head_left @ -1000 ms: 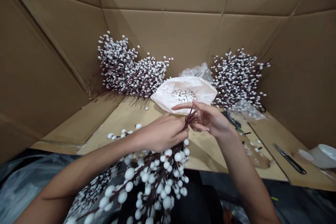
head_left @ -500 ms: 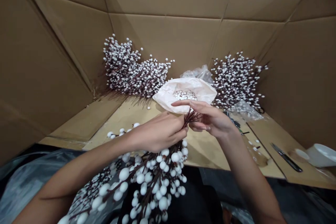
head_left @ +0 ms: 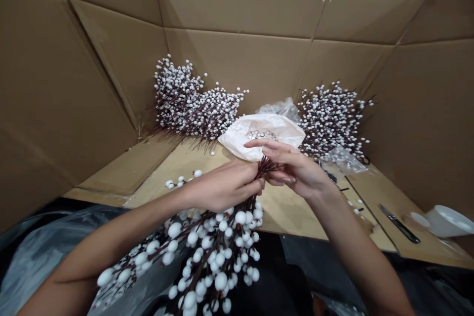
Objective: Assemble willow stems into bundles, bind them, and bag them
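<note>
My left hand [head_left: 225, 185] is closed round a bunch of dark stems with white berries [head_left: 215, 252]; the berry ends hang down toward me and the bare stem tips [head_left: 267, 164] stick up past my fingers. My right hand [head_left: 296, 170] touches those stem tips, index finger stretched over them, the other fingers curled beneath. Just behind my hands lies an open white plastic bag [head_left: 259, 131] with loose white beads inside.
Two heaps of finished berry sprays lean on the cardboard walls, one at back left [head_left: 192, 103], one at back right [head_left: 333, 116]. A black-handled knife [head_left: 400, 224] and a white bowl [head_left: 446, 221] lie at right. Crumpled clear plastic [head_left: 342, 155] sits by the right heap.
Both hands hold the same grip on the bunch. The view has tilted up slightly, so the hands and bunch sit a little lower and the box's top edge shows.
</note>
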Demonstrator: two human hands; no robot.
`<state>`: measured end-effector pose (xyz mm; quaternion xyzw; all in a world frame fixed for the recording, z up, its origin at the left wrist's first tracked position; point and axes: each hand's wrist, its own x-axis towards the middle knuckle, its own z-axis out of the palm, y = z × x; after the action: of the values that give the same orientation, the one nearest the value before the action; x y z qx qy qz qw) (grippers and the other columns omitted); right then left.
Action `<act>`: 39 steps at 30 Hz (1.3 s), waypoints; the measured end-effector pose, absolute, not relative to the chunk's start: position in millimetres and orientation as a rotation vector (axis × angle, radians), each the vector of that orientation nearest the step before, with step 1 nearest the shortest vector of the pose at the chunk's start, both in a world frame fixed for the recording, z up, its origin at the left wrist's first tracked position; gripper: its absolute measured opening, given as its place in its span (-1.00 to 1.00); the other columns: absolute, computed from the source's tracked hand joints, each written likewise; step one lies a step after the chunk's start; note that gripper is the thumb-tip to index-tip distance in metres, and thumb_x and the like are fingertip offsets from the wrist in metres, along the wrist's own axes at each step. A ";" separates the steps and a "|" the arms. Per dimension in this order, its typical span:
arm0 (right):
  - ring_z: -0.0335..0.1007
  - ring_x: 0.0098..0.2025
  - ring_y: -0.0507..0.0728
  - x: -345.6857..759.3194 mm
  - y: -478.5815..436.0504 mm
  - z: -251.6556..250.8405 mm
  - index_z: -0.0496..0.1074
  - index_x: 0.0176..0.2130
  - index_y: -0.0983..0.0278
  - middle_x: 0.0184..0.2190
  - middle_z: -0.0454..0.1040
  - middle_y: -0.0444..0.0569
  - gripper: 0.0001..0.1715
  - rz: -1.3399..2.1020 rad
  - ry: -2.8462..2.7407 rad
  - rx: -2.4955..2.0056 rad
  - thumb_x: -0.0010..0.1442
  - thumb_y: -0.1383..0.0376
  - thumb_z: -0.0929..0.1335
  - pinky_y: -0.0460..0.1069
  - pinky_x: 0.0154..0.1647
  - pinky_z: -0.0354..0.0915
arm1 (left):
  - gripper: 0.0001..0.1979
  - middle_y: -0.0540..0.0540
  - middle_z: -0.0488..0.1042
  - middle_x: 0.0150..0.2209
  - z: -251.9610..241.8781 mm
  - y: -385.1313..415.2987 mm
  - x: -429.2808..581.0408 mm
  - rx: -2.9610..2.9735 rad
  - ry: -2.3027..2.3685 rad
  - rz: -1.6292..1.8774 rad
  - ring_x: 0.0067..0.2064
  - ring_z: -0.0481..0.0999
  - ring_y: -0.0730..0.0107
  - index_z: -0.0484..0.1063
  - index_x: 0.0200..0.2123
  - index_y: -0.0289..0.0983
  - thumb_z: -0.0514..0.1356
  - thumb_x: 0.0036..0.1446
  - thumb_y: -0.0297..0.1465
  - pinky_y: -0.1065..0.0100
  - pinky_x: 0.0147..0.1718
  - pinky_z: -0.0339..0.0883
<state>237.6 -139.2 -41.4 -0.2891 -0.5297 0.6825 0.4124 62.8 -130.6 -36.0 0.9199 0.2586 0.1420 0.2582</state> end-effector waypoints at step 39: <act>-0.13 -0.64 -0.07 229.8 -144.8 -64.7 0.30 0.02 0.21 -0.71 0.16 -0.30 -0.44 1.785 -1.151 -0.420 0.13 0.00 0.40 -0.17 -0.55 0.06 | -0.71 -0.05 0.31 -0.42 -27.7 -132.8 52.6 2.597 0.832 0.411 -0.35 0.35 0.28 0.10 -0.44 -0.20 -0.18 0.31 -0.24 0.25 -0.34 0.21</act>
<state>229.8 -144.8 -64.7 -0.1714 -0.4695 0.7283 0.4689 52.6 -132.8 -27.7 0.9244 0.2960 0.1464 0.1907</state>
